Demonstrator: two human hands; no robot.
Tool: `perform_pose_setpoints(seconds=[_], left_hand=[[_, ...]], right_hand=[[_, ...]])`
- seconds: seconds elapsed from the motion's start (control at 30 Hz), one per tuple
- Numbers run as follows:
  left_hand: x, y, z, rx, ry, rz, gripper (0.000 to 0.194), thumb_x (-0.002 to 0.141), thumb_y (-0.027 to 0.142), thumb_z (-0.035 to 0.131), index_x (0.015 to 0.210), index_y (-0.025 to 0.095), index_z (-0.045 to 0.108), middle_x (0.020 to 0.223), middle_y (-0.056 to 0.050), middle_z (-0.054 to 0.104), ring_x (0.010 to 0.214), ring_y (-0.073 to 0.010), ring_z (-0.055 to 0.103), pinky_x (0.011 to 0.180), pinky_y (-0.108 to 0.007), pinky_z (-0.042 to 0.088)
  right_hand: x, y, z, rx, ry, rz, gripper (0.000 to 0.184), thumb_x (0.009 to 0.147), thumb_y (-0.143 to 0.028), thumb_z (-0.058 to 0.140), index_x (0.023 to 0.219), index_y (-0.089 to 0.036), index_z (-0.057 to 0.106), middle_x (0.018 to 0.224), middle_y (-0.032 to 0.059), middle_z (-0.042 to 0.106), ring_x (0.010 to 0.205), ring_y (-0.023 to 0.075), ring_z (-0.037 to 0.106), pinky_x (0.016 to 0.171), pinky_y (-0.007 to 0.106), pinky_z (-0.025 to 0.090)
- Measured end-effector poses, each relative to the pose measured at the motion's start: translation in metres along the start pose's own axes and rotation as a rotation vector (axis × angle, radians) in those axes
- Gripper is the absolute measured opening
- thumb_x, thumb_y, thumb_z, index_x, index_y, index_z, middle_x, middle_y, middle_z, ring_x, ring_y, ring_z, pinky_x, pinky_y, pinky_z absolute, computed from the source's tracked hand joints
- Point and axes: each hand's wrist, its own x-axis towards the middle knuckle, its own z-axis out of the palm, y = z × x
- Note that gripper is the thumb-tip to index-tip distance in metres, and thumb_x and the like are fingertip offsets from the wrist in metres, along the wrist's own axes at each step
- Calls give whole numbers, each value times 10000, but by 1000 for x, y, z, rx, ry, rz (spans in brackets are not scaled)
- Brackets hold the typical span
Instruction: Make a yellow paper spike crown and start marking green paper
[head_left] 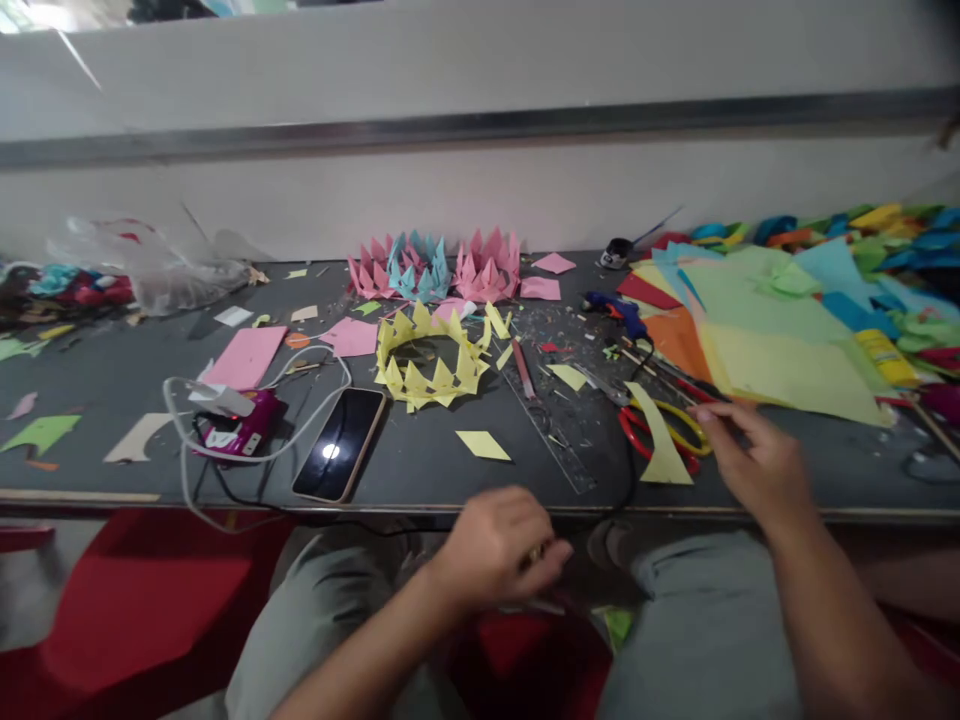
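Observation:
My left hand (499, 545) is closed in front of the table edge, above my lap. A small gold-coloured glint shows between its fingers; I cannot make out what it is. On the right, my right hand (757, 460) pinches the end of a thin wooden stick (664, 378) over the table. Beside it are scissors (694, 432) with red and yellow handles, partly covered by a curved yellow paper strip (661, 440). A yellow paper crown (431, 385) stands mid-table, with a yellow paper piece (484, 446) in front of it.
Behind stand pink paper crowns (487, 265) and a blue one (420, 268). A phone (341, 445), a purple power adapter (240, 425) with cables, and pink paper (247, 357) lie left. A clear ruler (551, 435), a glue gun (619, 310) and coloured sheets (787, 350) lie right.

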Motion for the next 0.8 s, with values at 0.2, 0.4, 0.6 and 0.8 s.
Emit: perform_pose_setpoints(seconds=[0.2,0.4,0.6,0.8], left_hand=[[-1,-32,-10,367,102,-287,481,871,383,428,1251,91,461,1351,-147,441,1272,-253,365,1023,-402,322],[-5,-28,11,518,-73,-355,656,867,527,348,1340,73,357,1405,-159,344,1306,-272,311,1055,-466,253],[-4,-23,14,451,-73,-274,510,897,402,375,1319,116,399,1386,-115,387,1288,-227,352,1063,-444,264],[-9,-19,24,290,-93,-24,393,889,105,328,1234,173,504,1295,-59,515,1240,-156,423,1050,-346,312]], right_hand=[[9,25,-6,-15,-2,241,307,725,-436,498,808,-179,644,711,78,642,611,186,551,626,310,432],[10,25,0,-8,-12,222,322,715,-433,473,788,-164,634,637,44,613,576,171,542,587,300,428],[5,6,17,-23,-197,97,289,691,-449,540,772,-188,632,697,41,631,630,175,558,618,293,450],[0,0,31,-98,-253,59,250,692,-354,548,854,-181,626,887,82,645,742,201,581,677,317,461]])
